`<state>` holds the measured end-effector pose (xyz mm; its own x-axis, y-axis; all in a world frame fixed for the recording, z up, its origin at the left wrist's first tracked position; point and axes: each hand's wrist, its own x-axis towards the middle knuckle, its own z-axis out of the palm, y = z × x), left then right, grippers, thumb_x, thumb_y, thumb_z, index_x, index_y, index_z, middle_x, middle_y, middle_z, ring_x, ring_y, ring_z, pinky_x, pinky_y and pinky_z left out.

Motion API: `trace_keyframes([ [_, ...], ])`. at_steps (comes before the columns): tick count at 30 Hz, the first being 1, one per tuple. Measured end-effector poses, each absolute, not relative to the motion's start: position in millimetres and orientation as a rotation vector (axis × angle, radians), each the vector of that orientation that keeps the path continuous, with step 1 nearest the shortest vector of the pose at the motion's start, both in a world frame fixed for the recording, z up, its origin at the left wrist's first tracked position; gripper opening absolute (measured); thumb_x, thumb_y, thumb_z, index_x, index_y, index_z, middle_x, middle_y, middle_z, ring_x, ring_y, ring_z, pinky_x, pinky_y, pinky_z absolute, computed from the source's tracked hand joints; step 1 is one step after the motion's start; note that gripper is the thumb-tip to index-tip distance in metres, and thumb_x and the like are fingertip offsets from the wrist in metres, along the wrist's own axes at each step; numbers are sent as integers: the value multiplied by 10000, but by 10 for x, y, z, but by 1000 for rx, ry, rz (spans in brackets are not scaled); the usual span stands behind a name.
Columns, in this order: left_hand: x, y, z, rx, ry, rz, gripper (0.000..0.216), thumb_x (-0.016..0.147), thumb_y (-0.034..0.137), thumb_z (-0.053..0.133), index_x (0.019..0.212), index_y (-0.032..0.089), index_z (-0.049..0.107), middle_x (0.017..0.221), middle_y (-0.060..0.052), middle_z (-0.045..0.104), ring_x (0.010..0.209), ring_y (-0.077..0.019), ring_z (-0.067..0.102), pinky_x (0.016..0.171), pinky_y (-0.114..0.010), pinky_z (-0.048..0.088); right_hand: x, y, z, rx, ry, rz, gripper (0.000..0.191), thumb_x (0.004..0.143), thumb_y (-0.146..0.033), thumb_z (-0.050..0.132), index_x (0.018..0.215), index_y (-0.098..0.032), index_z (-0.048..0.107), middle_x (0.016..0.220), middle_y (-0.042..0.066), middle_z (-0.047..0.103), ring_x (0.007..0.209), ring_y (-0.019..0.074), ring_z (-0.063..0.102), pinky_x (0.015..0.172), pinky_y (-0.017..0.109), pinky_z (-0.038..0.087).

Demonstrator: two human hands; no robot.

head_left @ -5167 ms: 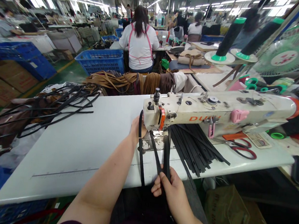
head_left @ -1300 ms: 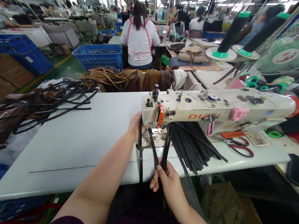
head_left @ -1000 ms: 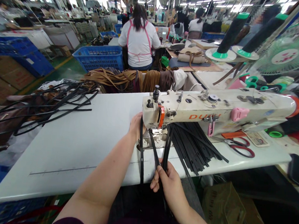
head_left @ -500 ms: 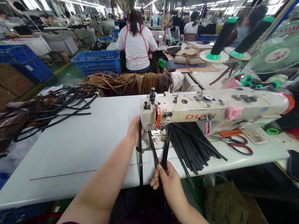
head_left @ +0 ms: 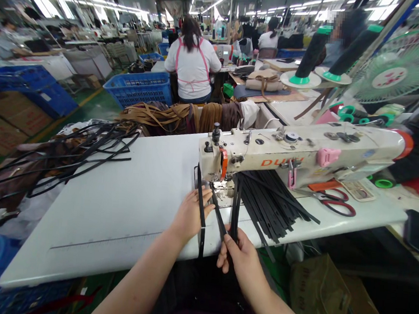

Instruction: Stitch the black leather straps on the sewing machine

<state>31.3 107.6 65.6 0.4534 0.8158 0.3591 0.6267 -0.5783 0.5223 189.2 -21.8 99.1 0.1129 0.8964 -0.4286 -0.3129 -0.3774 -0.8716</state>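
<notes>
Narrow black straps run between the sewing machine (head_left: 260, 151) and my lap. My right hand (head_left: 241, 254) pinches one black strap (head_left: 219, 218) between thumb and fingers, just off the front edge of the table. That strap's far end lies under the machine's needle area. Further black strap lengths (head_left: 236, 202) hang down behind this hand. My left hand (head_left: 190, 216) rests on the table in front of the needle plate (head_left: 228, 197), fingers stretched toward the pinched strap. Another black strap (head_left: 201, 209) crosses over the left fingers and drops past the edge.
A fanned pile of black straps (head_left: 274, 205) lies under the machine arm, beside red-handled scissors (head_left: 336, 203). More straps (head_left: 104, 156) spill over the table's left end. Thread cones (head_left: 314, 54) and a green fan (head_left: 390, 77) stand at right. A co-worker (head_left: 193, 61) sits ahead.
My left hand has come toward me from beside the machine head to the front of the needle plate, under the left strap. The right hand keeps its pinch, nearly in place.
</notes>
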Motion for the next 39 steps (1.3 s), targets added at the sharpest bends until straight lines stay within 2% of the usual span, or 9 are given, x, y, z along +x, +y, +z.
trace_keyframes([
  [3,310,1015,705,2430,1216,826,341,1027,271,579,1354,225,663,1410,-99,673,1399,-306,566,1195,-545,481,1950,-297,1019,-1360,-624,1487,576,858,-677,684,1128,-179,579,597,-62,599,435,127,588,355,198,328],
  [5,310,1020,724,2426,1207,845,328,1044,260,543,1345,218,667,1392,-102,685,1392,-304,574,1185,-550,486,1994,-338,1038,-1369,-600,1479,575,857,-697,676,1075,-168,620,610,-43,610,440,123,585,364,204,323],
  [11,321,1039,695,2394,1203,917,322,1059,274,526,1344,224,670,1388,-102,688,1373,-286,593,1188,-557,475,2108,-392,1048,-1409,-530,1434,641,733,-710,792,1016,-141,706,665,-11,648,537,148,649,466,249,474],
  [20,315,1034,699,2355,1223,890,329,1068,281,508,1347,227,673,1393,-102,686,1382,-296,586,1191,-568,468,2165,-461,1069,-1420,-555,1451,641,764,-682,781,1116,-155,685,617,-31,635,504,135,619,452,232,435],
  [34,308,1046,697,2359,1214,870,334,1071,282,492,1342,215,673,1388,-100,688,1389,-309,577,1177,-591,475,2147,-498,1070,-1431,-555,1503,632,766,-713,765,1056,-158,679,614,-29,630,496,131,613,440,228,424],
  [39,313,1028,718,2376,1214,858,321,1062,260,502,1331,211,670,1393,-99,683,1392,-290,574,1198,-545,469,2142,-502,1045,-1422,-563,1512,630,767,-716,763,1054,-161,684,619,-30,630,496,128,616,438,223,432],
])
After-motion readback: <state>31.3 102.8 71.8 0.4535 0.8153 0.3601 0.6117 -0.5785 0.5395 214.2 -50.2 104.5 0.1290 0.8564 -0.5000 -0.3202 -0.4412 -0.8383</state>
